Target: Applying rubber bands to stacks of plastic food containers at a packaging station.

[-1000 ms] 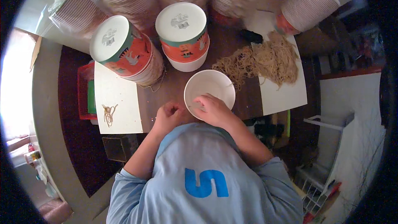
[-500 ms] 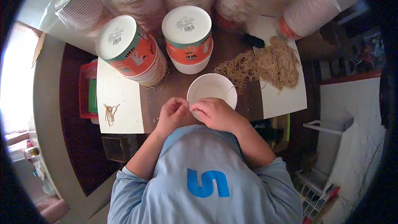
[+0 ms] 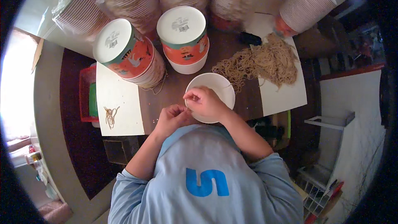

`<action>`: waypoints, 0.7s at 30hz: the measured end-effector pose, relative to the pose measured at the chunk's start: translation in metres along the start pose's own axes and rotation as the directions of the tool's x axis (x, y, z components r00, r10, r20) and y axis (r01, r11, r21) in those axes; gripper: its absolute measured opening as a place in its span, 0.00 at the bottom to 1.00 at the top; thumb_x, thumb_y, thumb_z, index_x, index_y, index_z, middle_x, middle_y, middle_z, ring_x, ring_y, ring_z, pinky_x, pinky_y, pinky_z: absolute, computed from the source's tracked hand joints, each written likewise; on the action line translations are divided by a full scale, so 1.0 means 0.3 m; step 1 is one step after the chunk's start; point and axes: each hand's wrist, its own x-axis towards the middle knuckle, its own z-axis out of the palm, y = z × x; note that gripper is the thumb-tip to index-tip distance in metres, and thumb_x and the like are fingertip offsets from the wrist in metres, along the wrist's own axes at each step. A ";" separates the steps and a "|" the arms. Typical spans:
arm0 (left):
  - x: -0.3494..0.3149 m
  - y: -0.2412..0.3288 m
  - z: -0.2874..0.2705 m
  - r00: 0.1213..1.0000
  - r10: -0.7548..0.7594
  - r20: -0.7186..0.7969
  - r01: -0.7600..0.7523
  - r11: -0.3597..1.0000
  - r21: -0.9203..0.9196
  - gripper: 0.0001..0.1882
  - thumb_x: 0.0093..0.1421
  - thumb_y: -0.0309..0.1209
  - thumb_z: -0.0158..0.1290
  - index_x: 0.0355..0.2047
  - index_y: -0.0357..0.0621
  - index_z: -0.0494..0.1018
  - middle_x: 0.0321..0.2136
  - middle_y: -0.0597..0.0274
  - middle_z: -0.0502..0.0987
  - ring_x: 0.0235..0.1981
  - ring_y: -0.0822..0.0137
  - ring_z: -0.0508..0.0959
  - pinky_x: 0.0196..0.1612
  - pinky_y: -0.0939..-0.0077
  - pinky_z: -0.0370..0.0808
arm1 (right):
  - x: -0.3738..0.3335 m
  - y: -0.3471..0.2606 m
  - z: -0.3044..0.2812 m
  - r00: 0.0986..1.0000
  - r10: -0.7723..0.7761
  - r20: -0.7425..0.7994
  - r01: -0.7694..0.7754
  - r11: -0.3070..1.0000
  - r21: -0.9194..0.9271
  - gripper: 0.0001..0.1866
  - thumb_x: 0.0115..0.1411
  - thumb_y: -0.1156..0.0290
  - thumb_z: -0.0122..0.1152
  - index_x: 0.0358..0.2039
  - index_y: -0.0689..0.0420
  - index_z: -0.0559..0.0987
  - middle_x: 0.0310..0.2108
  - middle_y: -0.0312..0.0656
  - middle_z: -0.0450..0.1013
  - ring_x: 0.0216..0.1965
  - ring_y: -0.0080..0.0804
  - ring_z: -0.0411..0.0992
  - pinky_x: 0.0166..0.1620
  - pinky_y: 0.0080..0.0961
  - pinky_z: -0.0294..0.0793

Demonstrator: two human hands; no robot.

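In front of me stands a white round tub [image 3: 222, 87], its mouth facing up. My left hand [image 3: 172, 119] is closed in a pinch beside the tub's near left rim. Reaching over the mouth, my right hand [image 3: 203, 101] has its fingers curled together just above the left fingertips. Whatever thin thing sits between the fingers is too small to make out. A tangled heap of tan string [image 3: 277, 60] lies to the right, with loose strands reaching toward the tub's far right rim.
Two upturned stacks of orange-and-green printed tubs [image 3: 132, 56], [image 3: 184, 45] stand behind. Wrapped stacks of tubs [image 3: 124, 0] line the back. A small bundle of string [image 3: 110, 116] rests on the white board [image 3: 120, 95] at left. A dark object [image 3: 250, 38] lies beside the heap.
My right hand has moved up and slightly left, rising above the left fingertips. My left hand has shifted slightly down. The whole view has also shifted a little.
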 end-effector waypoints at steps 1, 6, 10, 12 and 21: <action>-0.003 0.005 0.000 0.998 -0.058 -0.040 0.058 0.998 -0.004 0.07 0.59 0.29 0.51 0.30 0.38 0.75 0.25 0.67 0.76 0.25 0.78 0.72 0.28 0.84 0.70 | -0.006 -0.002 -0.001 1.000 -0.001 0.002 0.001 1.000 0.000 0.05 0.50 0.75 0.58 0.29 0.59 0.75 0.28 0.39 0.73 0.31 0.33 0.72 0.37 0.29 0.71; 0.001 -0.016 -0.042 0.996 -0.093 -0.008 0.091 0.988 -0.128 0.09 0.60 0.31 0.50 0.30 0.38 0.75 0.24 0.67 0.75 0.24 0.78 0.72 0.27 0.84 0.70 | -0.089 -0.006 -0.010 0.924 -0.346 -0.165 0.225 0.838 -0.498 0.09 0.42 0.75 0.62 0.27 0.53 0.74 0.33 0.38 0.68 0.38 0.41 0.66 0.44 0.37 0.64; 0.012 -0.037 -0.054 0.997 -0.081 -0.007 0.079 0.983 -0.168 0.08 0.59 0.30 0.50 0.30 0.37 0.74 0.24 0.65 0.76 0.24 0.77 0.73 0.28 0.83 0.70 | -0.118 0.006 0.039 0.918 -0.387 -0.082 0.294 0.806 -0.514 0.09 0.42 0.74 0.62 0.26 0.53 0.74 0.32 0.36 0.67 0.37 0.38 0.66 0.42 0.35 0.64; 0.019 -0.039 -0.056 0.999 -0.051 0.002 0.051 0.990 -0.134 0.07 0.59 0.28 0.51 0.30 0.37 0.74 0.25 0.65 0.76 0.25 0.76 0.73 0.30 0.83 0.71 | -0.110 0.018 0.061 0.915 -0.396 -0.081 0.298 0.797 -0.526 0.09 0.42 0.74 0.62 0.26 0.53 0.74 0.32 0.36 0.67 0.37 0.37 0.66 0.42 0.35 0.64; -0.019 -0.034 -0.071 0.995 0.097 -0.024 -0.095 0.994 0.061 0.03 0.56 0.24 0.54 0.31 0.37 0.74 0.28 0.66 0.76 0.30 0.78 0.74 0.35 0.84 0.72 | -0.168 -0.020 0.086 0.918 -0.387 -0.090 0.275 0.782 -0.560 0.06 0.45 0.73 0.61 0.26 0.54 0.75 0.27 0.36 0.69 0.30 0.35 0.67 0.36 0.32 0.65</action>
